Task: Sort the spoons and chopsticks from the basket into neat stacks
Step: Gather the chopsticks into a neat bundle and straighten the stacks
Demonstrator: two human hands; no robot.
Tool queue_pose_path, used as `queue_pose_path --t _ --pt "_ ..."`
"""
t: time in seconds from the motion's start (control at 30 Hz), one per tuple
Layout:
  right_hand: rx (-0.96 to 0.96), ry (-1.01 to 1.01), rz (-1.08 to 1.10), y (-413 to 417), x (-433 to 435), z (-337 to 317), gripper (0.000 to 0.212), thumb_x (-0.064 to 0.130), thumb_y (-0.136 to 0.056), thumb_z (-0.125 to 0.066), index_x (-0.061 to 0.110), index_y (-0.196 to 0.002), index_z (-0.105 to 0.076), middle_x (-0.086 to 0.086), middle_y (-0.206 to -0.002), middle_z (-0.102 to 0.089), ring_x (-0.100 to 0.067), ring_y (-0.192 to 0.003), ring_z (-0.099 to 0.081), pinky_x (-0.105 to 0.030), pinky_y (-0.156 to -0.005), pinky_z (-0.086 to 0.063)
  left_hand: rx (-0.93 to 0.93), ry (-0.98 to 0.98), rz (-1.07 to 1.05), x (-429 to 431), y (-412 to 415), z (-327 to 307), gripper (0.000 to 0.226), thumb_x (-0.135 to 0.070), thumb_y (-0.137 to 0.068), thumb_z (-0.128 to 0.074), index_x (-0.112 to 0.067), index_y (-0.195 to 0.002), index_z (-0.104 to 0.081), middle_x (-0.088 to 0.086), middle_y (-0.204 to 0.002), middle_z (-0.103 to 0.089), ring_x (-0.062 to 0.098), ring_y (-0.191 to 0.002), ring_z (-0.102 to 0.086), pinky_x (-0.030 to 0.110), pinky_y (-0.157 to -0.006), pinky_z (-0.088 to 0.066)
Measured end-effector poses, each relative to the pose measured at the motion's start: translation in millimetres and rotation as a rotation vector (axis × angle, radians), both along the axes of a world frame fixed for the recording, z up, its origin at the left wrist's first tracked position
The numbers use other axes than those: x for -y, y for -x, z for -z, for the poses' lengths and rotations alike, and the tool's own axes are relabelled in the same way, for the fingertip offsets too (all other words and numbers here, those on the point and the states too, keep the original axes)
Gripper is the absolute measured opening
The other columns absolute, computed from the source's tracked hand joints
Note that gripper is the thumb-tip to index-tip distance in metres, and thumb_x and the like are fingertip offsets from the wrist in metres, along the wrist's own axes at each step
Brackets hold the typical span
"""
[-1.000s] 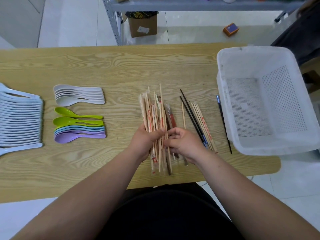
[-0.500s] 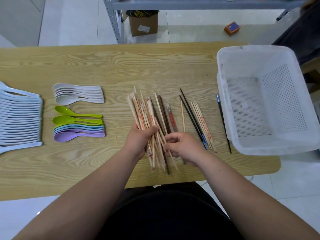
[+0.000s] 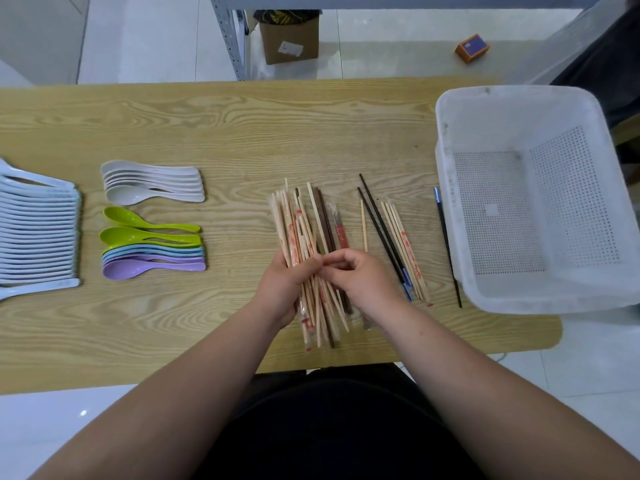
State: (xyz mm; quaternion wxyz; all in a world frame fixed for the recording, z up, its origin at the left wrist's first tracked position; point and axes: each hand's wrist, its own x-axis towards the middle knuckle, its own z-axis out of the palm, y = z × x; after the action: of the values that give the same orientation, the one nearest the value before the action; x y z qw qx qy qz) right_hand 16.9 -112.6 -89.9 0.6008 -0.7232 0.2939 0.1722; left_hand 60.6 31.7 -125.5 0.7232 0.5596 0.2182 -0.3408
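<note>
- Near desk (image 3: 242,133) centre: left hand (image 3: 282,284) clamps pale wooden chopstick bundle (image 3: 298,233), long axis running away from the body.
- Right hand (image 3: 360,277) touching alongside, fingers (image 3: 329,263) pinching one stick.

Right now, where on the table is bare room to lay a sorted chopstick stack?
Free: the wide strip between the purple spoon stack and the bamboo chopstick bundle, and the far half of the table. Crowded: from the bundle past the black chopsticks to the basket.
</note>
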Motion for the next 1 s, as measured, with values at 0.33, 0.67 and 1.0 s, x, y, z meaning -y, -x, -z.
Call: queue_pose_path --t 0.33,0.67,1.0 --pt "-0.170 0.667 -0.215 -3.6 36.5 29.6 0.060 0.049 -0.086 -0.072 0.017 -0.131 -0.049 0.000 -0.126 -0.050 -0.019 -0.110 -0.055 -0.034 -0.090 -0.052 -0.047 -0.155 -0.014 -12.6 -5.5 7.8 0.041 -0.002 -0.077 -0.080 -0.009 -0.111 -0.058 0.014 -0.084 -0.073 0.027 -0.076 -0.072 0.042 -0.074 -0.058" --pt "-0.302 0.732 -0.348 -6.0 31.4 44.8 0.025 0.015 -0.095 -0.059 0.013 -0.119 -0.052 -0.008 -0.111 -0.062 -0.028 -0.091 -0.062 -0.034 -0.069 -0.046 -0.031 -0.162 0.013 -18.7 -4.2 9.9 0.040 -0.003 -0.080 -0.080 -0.013 -0.112 -0.059 0.012 -0.096 -0.073 0.025 -0.083 -0.073 0.037 -0.073 -0.057" --pt "-0.273 0.878 -0.503 2.7 20.3 43.5 0.028 0.013 -0.092 -0.063 0.008 -0.118 -0.055 -0.012 -0.108 -0.060 -0.028 -0.094 -0.061 -0.033 -0.067 -0.044 -0.013 -0.156 0.076 -15.3 -6.0 8.4 0.043 -0.004 -0.079 -0.081 -0.013 -0.116 -0.060 0.011 -0.097 -0.073 0.024 -0.084 -0.073 0.037 -0.072 -0.057"
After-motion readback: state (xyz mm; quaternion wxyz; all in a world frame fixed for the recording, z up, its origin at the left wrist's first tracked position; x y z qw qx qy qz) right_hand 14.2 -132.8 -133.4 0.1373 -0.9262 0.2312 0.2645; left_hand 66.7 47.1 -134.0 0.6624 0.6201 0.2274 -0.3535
